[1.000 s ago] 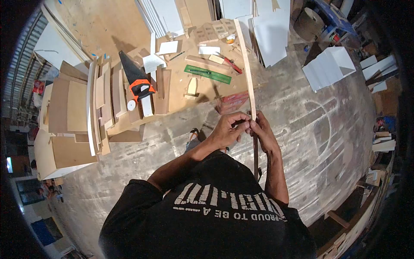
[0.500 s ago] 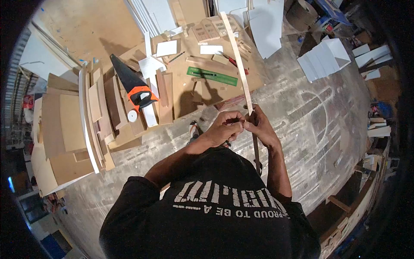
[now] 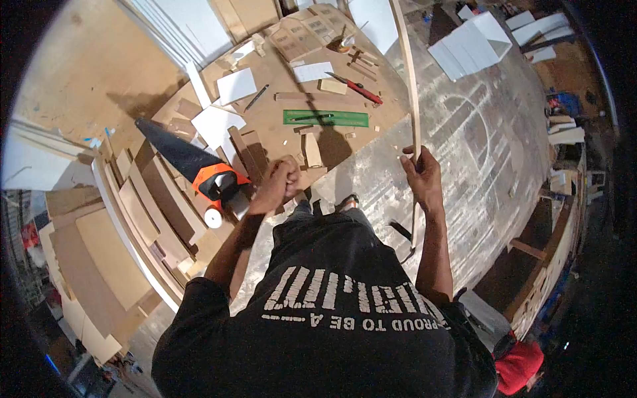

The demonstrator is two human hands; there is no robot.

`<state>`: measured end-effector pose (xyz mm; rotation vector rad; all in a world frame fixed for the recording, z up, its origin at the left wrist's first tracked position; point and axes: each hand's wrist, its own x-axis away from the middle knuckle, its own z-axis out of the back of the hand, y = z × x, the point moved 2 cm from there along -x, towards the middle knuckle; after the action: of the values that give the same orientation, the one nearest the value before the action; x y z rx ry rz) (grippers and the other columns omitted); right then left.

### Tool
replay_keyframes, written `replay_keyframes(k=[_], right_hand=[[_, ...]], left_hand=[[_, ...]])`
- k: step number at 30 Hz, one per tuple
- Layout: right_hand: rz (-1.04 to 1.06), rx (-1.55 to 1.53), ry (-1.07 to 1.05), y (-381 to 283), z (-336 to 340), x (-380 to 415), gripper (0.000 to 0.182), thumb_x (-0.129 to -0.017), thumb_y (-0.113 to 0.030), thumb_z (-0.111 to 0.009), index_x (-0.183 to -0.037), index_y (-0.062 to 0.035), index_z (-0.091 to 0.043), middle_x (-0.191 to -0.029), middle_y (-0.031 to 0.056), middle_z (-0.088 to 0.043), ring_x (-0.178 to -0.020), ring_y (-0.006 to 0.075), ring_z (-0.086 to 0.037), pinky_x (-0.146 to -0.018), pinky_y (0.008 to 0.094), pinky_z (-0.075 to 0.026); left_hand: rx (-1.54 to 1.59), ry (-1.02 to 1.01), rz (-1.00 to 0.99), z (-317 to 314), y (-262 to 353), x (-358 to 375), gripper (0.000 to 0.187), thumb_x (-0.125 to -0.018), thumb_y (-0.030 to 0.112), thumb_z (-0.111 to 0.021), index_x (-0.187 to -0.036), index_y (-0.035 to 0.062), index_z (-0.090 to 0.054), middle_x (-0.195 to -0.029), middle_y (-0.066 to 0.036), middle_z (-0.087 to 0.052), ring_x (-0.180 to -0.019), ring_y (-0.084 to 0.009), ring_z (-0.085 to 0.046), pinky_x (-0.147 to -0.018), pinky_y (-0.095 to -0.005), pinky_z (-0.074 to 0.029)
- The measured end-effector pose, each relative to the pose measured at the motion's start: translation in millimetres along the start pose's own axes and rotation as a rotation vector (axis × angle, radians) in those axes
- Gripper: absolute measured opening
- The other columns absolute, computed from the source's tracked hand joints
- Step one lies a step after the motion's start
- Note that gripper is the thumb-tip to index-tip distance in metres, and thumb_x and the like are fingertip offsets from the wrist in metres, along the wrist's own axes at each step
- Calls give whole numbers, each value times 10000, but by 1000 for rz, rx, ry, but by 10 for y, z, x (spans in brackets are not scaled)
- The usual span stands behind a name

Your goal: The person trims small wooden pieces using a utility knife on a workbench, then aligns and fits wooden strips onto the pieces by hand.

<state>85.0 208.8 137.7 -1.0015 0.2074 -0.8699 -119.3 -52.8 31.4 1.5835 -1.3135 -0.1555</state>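
Note:
My right hand [image 3: 424, 178] is closed around a long, thin wooden strip [image 3: 410, 79], which runs upright past the table's right edge and down beside my body. My left hand [image 3: 279, 184], fingers curled together, is at the near edge of the table, apart from the strip. Whatever it may hold is hidden. Closest to it are brown wood pieces [image 3: 249, 154] and a handsaw [image 3: 174, 151] with an orange and black handle. A green ruler [image 3: 355, 119] lies farther back with a dark pen [image 3: 312, 117] across it.
On the wooden table [image 3: 265, 123] lie a red knife [image 3: 362, 91], a pencil [image 3: 257, 97], white offcuts [image 3: 236, 86] and a small house-like model [image 3: 308, 38]. A white roll [image 3: 213, 218] sits by the saw. Stacked boards [image 3: 142, 199] stand left; a white folded panel [image 3: 468, 46] rests on the floor.
My hands have separated: the left has moved left and toward the table, the right slightly right, still gripping the strip. The view has shifted, bringing the tabletop closer.

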Motion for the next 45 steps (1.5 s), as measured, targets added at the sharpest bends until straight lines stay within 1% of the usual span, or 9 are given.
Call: replay_keyframes(k=[5, 8, 14, 18, 29, 30, 33, 38, 45], right_hand=[[18, 79, 120, 124, 13, 55, 164, -951, -134, -601, -1091, -48, -596, -719, -40, -431, -653, 87, -375, -591, 259, -339], [59, 121, 120, 154, -42, -36, 205, -948, -134, -597, -1125, -32, -581, -732, 7, -478, -651, 120, -422, -607, 282, -382], [185, 203, 60, 385, -326, -468, 321, -922, -173, -616, -1202, -43, -530, -935, 197, -674, -829, 324, -672, -727, 396, -512], [117, 286, 28, 384, -447, -577, 285, -924, -208, -626, -1161, -74, -543, -918, 217, -677, -865, 408, -662, -740, 423, -520], [194, 174, -63, 661, -778, -974, 216, -932, -205, -632, -1085, -56, -599, -862, 209, -688, -815, 388, -685, -686, 455, -521], [174, 200, -95, 700, -819, -1029, 210, -931, -176, -619, -1080, -29, -603, -868, 222, -677, -849, 389, -677, -721, 449, -522], [439, 175, -30, 858, -989, -1216, 246, -930, -137, -590, -1134, 1, -588, -927, 217, -659, -879, 389, -656, -758, 438, -517], [445, 45, -113, 593, -1278, -1539, 327, -922, -96, -587, -1230, 11, -568, -1022, 202, -634, -959, 344, -632, -844, 404, -504], [463, 186, -159, 145, -1694, -1923, 308, -914, -125, -564, -1189, 12, -587, -1115, 236, -629, -1052, 406, -598, -918, 459, -474]], left_hand=[[-908, 328, -330, 804, -24, -500, 250, -931, 192, -479, -741, 37, -527, -643, -64, -542, -547, -182, -542, -500, -340, -431], [-1175, 414, -506, 678, 234, -580, 213, -885, 156, -548, -821, -43, -584, -750, -254, -598, -677, -384, -615, -631, -471, -472], [-1220, 268, -499, 458, 200, -844, 134, -866, 145, -592, -922, 35, -644, -844, -201, -666, -814, -405, -643, -727, -508, -505], [-1289, 331, -510, 402, 226, -950, 169, -861, 125, -603, -1011, 73, -660, -886, -199, -678, -844, -411, -644, -738, -520, -508], [-1235, 737, -402, 625, 107, -552, 325, -833, 127, -626, -1137, 15, -611, -997, -227, -638, -966, -415, -596, -844, -508, -474], [-1279, 841, -581, 633, 60, -436, 359, -814, 134, -641, -1147, 7, -597, -1074, -205, -594, -1008, -399, -560, -873, -504, -455], [-1509, 1041, -371, 571, 30, -83, 454, -797, 260, -683, -1170, 21, -585, -1120, -192, -573, -1038, -395, -529, -878, -511, -427], [-1387, 1205, -109, 654, -237, 177, 548, -728, 304, -784, -1162, 50, -568, -1152, -151, -524, -1123, -351, -479, -922, -497, -401], [-1554, 1317, -117, 506, -225, 144, 648, -743, 384, -778, -1247, 48, -548, -1317, -155, -451, -1237, -385, -392, -967, -545, -351]])
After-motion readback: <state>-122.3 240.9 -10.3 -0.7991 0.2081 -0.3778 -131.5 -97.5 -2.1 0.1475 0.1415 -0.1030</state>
